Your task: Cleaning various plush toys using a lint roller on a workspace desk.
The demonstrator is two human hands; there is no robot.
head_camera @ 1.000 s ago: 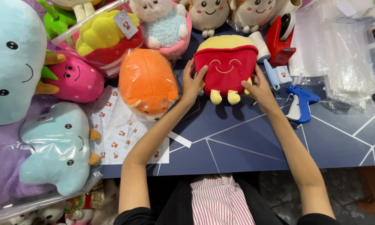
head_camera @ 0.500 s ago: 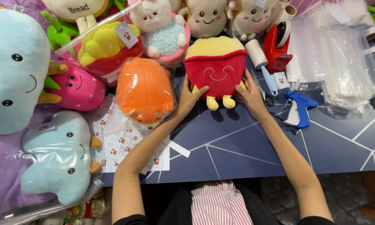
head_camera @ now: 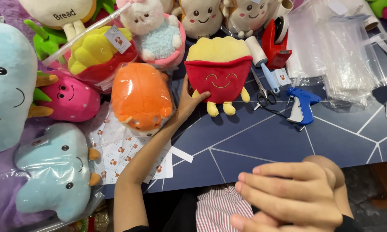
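Left hand: I see my left hand [head_camera: 189, 101] open-palmed, thumb and fingers pressed flat to the lower left edge of the red fries plush [head_camera: 219, 73].
Right hand: my right hand [head_camera: 288, 195] is near the lens, fingers extended, empty.
Plush location: lies on the blue table [head_camera: 262, 141], between the orange bagged plush [head_camera: 141, 98] and scissors [head_camera: 262, 92].
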